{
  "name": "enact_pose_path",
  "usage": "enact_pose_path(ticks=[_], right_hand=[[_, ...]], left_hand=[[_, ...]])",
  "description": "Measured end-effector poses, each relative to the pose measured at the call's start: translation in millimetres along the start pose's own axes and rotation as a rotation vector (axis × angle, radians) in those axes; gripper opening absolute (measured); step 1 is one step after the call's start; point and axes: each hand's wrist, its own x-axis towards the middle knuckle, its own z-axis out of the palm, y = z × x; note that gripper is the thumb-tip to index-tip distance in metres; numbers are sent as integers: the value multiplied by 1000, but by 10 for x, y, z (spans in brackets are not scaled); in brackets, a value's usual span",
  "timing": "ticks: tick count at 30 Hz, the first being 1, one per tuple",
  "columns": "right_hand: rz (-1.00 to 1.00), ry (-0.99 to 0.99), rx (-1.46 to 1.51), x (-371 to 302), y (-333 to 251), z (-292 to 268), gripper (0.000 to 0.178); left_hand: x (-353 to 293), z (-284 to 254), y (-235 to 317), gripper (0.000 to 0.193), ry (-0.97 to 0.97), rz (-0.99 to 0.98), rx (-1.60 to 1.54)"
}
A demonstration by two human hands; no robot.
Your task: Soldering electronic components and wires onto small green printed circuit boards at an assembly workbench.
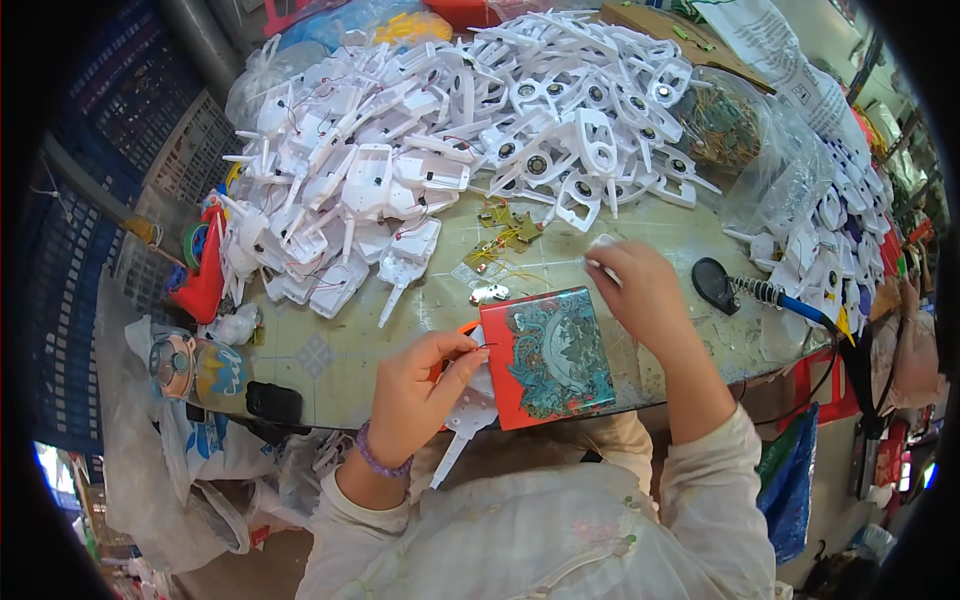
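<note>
My left hand, with a purple bracelet at the wrist, is closed in a pinch on a thin dark wire. Beneath it a white plastic shell with a long narrow stem hangs over the table's front edge, partly covered by the hand. Right beside that lies a red box or book with a teal patterned cover. My right hand is over the table beyond the box, its thumb and fingers drawn together. A small whitish piece shows at its fingertips; whether it is gripped is unclear.
White plastic shells are heaped across the back, several with round dark speakers. Small circuit boards with yellow wires lie mid-table. A blue-handled soldering iron rests in a coiled holder at right, near a black oval dish. A jar stands left.
</note>
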Motion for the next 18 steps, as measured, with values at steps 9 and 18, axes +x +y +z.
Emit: enact_pose_path(ticks=[9, 18], right_hand=[[-465, -394, -363, 1064, 242, 789, 22], [-431, -429, -147, 966, 410, 779, 33]], left_hand=[[-32, 7, 42, 18, -15, -42, -133], [207, -238, -133, 25, -1, 39, -186]])
